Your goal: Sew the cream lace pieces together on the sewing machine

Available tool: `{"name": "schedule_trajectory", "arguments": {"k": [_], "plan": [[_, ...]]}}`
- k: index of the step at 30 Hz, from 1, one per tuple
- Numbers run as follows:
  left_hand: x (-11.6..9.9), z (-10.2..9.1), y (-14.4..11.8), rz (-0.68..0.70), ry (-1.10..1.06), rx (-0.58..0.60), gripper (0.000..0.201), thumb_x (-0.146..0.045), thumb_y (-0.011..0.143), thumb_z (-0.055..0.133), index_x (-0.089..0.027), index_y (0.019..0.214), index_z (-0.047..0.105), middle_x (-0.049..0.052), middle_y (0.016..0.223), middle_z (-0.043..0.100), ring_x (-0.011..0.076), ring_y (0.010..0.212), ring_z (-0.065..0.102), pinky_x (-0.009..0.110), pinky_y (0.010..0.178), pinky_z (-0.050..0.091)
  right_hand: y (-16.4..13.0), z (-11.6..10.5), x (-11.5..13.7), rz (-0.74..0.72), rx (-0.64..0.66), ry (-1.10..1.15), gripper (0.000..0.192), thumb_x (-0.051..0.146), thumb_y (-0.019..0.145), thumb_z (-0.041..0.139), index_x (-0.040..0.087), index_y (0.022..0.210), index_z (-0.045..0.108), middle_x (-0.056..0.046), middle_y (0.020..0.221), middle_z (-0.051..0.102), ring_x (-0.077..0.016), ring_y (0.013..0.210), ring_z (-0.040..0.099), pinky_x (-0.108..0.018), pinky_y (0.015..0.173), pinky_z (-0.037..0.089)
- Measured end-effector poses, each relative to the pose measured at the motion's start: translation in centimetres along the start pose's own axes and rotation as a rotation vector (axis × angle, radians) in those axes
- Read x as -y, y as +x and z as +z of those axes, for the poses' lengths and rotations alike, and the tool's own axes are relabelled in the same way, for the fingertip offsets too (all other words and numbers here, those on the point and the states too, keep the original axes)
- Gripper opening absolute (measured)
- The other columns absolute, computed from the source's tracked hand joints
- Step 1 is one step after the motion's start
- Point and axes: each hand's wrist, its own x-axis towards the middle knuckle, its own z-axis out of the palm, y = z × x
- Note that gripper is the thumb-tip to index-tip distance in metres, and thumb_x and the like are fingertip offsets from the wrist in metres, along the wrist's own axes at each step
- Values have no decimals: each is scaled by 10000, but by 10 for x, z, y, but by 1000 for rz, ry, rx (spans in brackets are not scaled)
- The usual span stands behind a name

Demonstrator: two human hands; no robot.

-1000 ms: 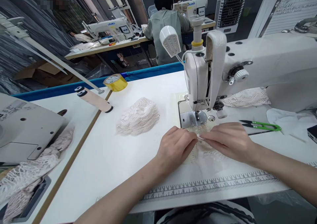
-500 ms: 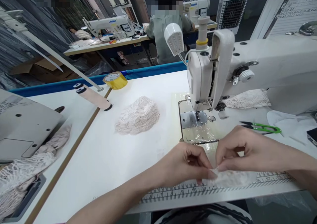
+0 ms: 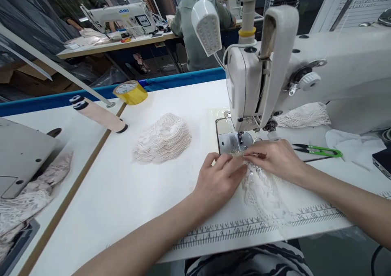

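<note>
Both hands are at the front of the needle plate of a white sewing machine (image 3: 244,84). A piece of white lace (image 3: 264,192) trails from them toward the table's front edge. My right hand (image 3: 276,158) pinches the lace's upper edge just before the presser foot (image 3: 241,137). My left hand (image 3: 218,178) is closed at the same edge, fingers bent, its thumb tip beside the right fingertips. What lies under the left fingers is hidden. To the left rests a stack of scalloped lace pieces (image 3: 163,139).
Green thread snips (image 3: 320,150) lie right of my right hand. More lace (image 3: 305,115) sits behind the machine head. Yellow tape (image 3: 130,93) and a pink thread cone (image 3: 100,115) are at the left. A printed ruler (image 3: 226,231) runs along the front edge. A person (image 3: 195,36) sits beyond.
Both hands have moved forward from the table's front edge to the needle plate, drawing the lace with them. The lace now hangs spread out behind the fingers. The view has shifted slightly.
</note>
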Motion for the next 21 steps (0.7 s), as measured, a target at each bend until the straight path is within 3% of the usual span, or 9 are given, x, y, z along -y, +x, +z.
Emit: {"name": "schedule_trajectory", "arguments": {"k": [3,7,9,11,14,21], "plan": [[-3,-2,-2,67,60,5,136,-151,889,584,-174,1005,651,11,1087,697,164,904,600,350,768,354,-1,-7,-8,6,-59,-258,221,343,919,526,245,936,724,-6,740,706,-139,580,612,-237,468,298],[-3,-3,-1,-3,44,89,188,-201,928,532,-187,1081,641,21,1177,667,194,1060,571,369,805,339,-5,-18,-9,20,-181,-621,397,380,951,427,161,812,728,-50,542,603,-139,417,480,-277,414,159],[0,-2,2,-38,26,127,220,-208,940,504,-191,1124,624,24,1216,646,201,1102,555,372,805,337,-8,-18,-2,-85,-179,-570,351,319,964,409,179,918,727,-34,584,628,-123,428,485,-271,410,201],[2,0,4,-73,14,145,250,-207,946,483,-196,1163,605,25,1239,632,205,1123,544,372,802,337,-11,-13,6,-183,-143,-498,302,275,966,421,183,1051,696,-34,752,693,-125,554,578,-259,445,293],[2,2,5,-99,12,160,291,-206,951,462,-192,1219,574,20,1281,602,208,1146,533,376,810,343,-14,-3,13,-190,-102,-543,292,252,958,447,126,1126,650,-60,931,704,-160,755,634,-273,511,352],[-2,-1,2,-102,74,160,284,-240,940,483,-163,1184,607,47,1271,609,224,1161,535,399,847,357,-10,0,6,-146,-79,-647,309,291,960,443,133,1116,657,-63,863,707,-154,626,584,-300,476,287]]}}
